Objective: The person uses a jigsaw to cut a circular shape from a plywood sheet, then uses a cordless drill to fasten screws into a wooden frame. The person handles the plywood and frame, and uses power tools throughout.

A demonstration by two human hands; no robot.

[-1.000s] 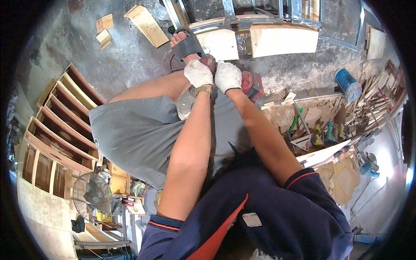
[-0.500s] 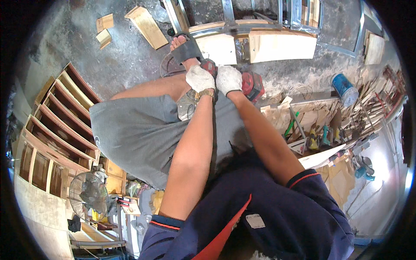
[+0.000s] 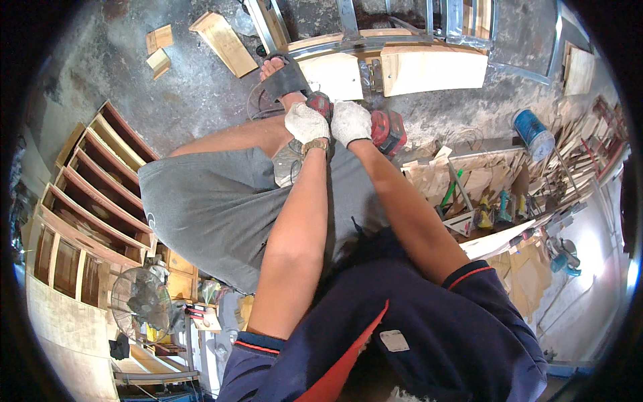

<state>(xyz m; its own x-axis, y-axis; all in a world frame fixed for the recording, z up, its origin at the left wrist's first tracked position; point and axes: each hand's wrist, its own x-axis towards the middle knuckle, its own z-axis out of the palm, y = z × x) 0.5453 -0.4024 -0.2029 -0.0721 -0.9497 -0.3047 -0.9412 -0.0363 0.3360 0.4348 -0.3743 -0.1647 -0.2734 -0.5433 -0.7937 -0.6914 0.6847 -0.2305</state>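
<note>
A red and black cordless drill [image 3: 388, 132] lies sideways between my hands, over my lap. My right hand [image 3: 351, 122], in a white knit glove, is wrapped around its grip, with the battery end sticking out to the right. My left hand [image 3: 307, 122], gloved too and with a watch at the wrist, is closed against the drill's head. Its fingertips are mostly hidden, so any bit there cannot be seen. Just beyond the hands, a metal frame [image 3: 348, 20] carries pale wooden boards [image 3: 434, 70], with a gap holding a metal fitting between two of them.
My sandalled foot [image 3: 284, 79] rests near the frame's left end. Loose wood pieces [image 3: 224, 43] lie on the concrete floor. To the right are a blue can [image 3: 534, 132], scrap strips and a wooden bin [image 3: 495, 218] of tools. A slatted wooden cabinet [image 3: 100, 181] and fan [image 3: 140, 301] stand left.
Both hands keep their hold on the drill, which has barely moved. The whole view has shifted slightly.
</note>
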